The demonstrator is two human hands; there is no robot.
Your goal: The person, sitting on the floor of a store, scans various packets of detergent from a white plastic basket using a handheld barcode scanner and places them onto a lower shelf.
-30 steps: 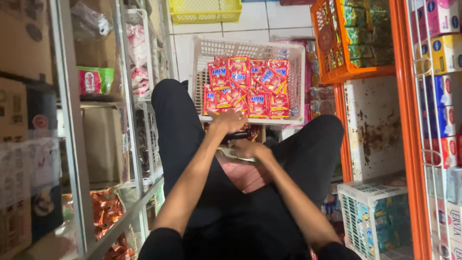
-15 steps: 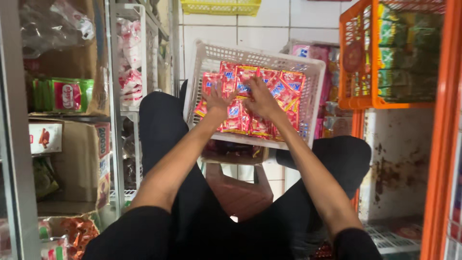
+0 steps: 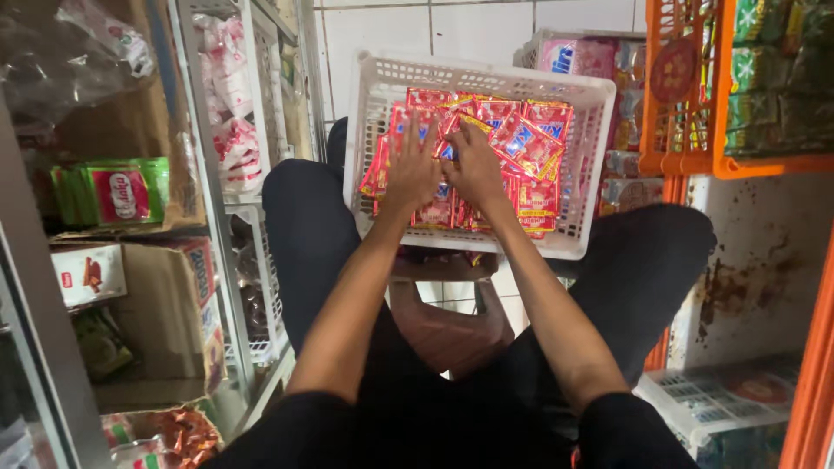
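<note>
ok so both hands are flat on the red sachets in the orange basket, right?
Not quite: the basket is white, not orange. The head view shows the left hand and right hand pressed on the red sachets inside a white basket. The orange basket hangs to the right, holding green packets.

Head view — steeply downward, close.

A heap of small red foil sachets (image 3: 521, 143) with blue and yellow print fills a white perforated plastic basket (image 3: 584, 165), overlapping at mixed angles. The basket sits level in front of the person's knees, before a white tiled wall, its rim unbroken.
</note>
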